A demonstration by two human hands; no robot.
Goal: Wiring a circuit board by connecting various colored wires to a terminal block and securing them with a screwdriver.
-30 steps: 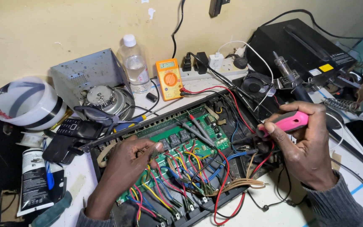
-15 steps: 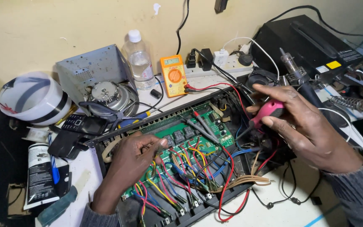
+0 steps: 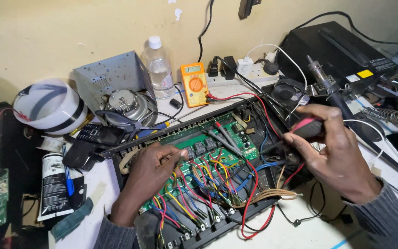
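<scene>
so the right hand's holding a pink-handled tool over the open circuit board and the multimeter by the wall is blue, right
Not quite: the multimeter by the wall is orange, not blue, as the head view shows. The rest holds: the right hand holds a pink-handled tool over the open circuit board.

- Hands: 2, the left hand and the right hand.
- Green circuit board in open black chassis: 1.
- Pink-handled tool: 1.
- Orange multimeter: 1.
- Clear plastic bottle: 1.
- Soldering iron: 1.
- White power strip: 1.
- Grey metal housing: 1.
- Black mobile phone: 1.
- Small black fan: 1.
</scene>
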